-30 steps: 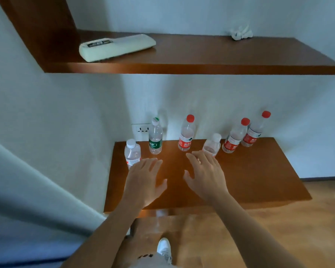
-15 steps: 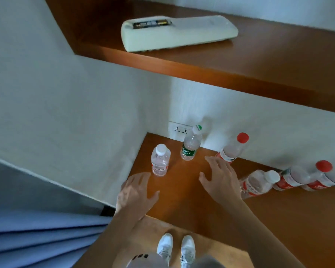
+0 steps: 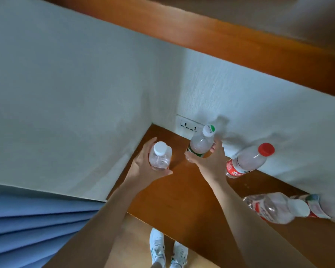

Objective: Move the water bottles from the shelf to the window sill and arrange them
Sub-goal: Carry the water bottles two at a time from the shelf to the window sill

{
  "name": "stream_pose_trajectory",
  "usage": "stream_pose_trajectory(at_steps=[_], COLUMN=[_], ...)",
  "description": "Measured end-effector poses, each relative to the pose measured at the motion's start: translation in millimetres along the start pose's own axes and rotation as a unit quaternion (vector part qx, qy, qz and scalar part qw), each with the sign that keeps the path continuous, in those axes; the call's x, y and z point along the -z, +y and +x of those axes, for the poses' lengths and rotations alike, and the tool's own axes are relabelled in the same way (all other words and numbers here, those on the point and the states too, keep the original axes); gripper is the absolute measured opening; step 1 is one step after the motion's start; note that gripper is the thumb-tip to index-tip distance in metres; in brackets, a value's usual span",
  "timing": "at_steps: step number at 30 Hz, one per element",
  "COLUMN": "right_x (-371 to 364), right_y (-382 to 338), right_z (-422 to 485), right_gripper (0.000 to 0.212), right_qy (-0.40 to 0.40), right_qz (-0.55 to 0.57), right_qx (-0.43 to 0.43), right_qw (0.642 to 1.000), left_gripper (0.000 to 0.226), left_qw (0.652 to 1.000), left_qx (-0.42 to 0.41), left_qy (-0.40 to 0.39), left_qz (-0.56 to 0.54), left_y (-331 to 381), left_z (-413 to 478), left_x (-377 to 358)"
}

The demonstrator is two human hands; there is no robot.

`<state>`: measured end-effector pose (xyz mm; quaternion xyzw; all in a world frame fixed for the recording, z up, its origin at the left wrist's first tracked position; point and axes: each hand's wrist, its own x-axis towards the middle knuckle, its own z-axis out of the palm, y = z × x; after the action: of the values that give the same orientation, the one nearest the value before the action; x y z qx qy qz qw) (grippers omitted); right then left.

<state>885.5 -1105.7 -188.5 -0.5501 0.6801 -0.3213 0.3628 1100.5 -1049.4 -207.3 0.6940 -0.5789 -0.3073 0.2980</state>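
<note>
White-cap bottle (image 3: pixel 160 157) stands upright, gripped by our left hand (image 3: pixel 141 167); green-cap bottle (image 3: pixel 200 145), just right of it, by our right hand (image 3: pixel 211 163).

I'm getting soft, rather dim light with a cool grey cast on the white textured wall (image 3: pixel 75 93); it looks to come from the lower left, since the clear plastic bottle with the green-and-white cap (image 3: pixel 201 142) and the clear red-capped bottle (image 3: pixel 246 161) throw faint, smeared shadows up and right on that wall; a warm sheen lies on the front edge of the upper brown wooden shelf (image 3: pixel 211 33); the short clear white-capped bottle (image 3: pixel 161 155) reads sharp; the clear bottles at the right edge (image 3: pixel 275 207) are blurred and stretched; straight lines tilt and bow toward the corners.
</note>
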Motion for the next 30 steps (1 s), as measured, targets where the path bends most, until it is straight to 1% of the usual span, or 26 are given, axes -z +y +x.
stream_pose_trajectory(at_steps=[2,3,4,6,7,8,9,10,12,14,18,22,25,30], right_x=[-7.4,-10.7,-13.7,-17.7,-18.3,-18.2,-17.1,-14.8,-8.0,1.0,17.6,38.5,55.1,68.2], right_y=[-2.9,-3.5,-3.9,-5.1,-6.9,-8.1,-9.4,-12.0,-18.7,-28.1,-49.8,-74.2,-92.5,-105.3], right_z=[5.3,8.1,10.3,12.7,12.5,12.2,11.6,10.2,5.1,-1.4,-17.4,-35.7,-52.3,-76.9], right_gripper=[0.099,0.096,0.093,0.086,0.083,0.08,0.079,0.077,0.075,0.075,0.076,0.079,0.077,0.072], right_qy=[0.007,0.009,0.011,0.02,0.025,0.028,0.028,0.024,0.017,0.015,0.037,0.074,0.081,0.084], right_qz=[0.015,0.017,0.019,0.022,0.026,0.029,0.029,0.025,0.017,0.018,0.04,0.052,0.056,0.078], right_qx=[0.007,0.009,0.009,0.002,-0.005,-0.012,-0.014,-0.012,0.0,0.016,0.035,0.061,0.074,0.072], right_qw=[1.0,1.0,1.0,1.0,0.999,0.999,0.999,0.999,1.0,1.0,0.998,0.994,0.992,0.991], left_gripper=[0.099,0.091,0.084,0.077,0.073,0.068,0.066,0.066,0.075,0.08,0.069,0.062,0.048,0.053], left_qw=[0.999,0.999,1.0,0.999,0.999,0.999,0.999,0.999,0.997,0.994,0.988,0.971,0.963,0.955], left_qx=[-0.033,-0.033,-0.029,-0.034,-0.024,-0.011,0.017,0.026,0.013,0.028,0.024,0.016,-0.006,-0.026], left_qy=[-0.011,-0.015,-0.01,0.016,0.021,0.029,0.019,0.012,0.03,0.036,0.03,0.029,0.053,0.081], left_qz=[-0.002,0.0,0.003,-0.016,-0.028,-0.016,-0.025,-0.036,-0.066,-0.098,-0.15,-0.235,-0.263,-0.284], left_y=[-0.7,3.1,4.5,7.6,8.4,9.5,15.0,18.1,18.2,32.0,60.9,87.1,109.2,127.3], left_z=[2.6,2.0,0.9,0.8,1.6,3.3,3.3,4.4,6.6,3.9,-4.1,-19.5,-31.3,-47.6], left_x=[-2.7,-3.7,-5.8,-9.7,-10.2,-10.5,-9.2,-7.6,-6.4,1.3,20.9,38.8,56.2,82.6])
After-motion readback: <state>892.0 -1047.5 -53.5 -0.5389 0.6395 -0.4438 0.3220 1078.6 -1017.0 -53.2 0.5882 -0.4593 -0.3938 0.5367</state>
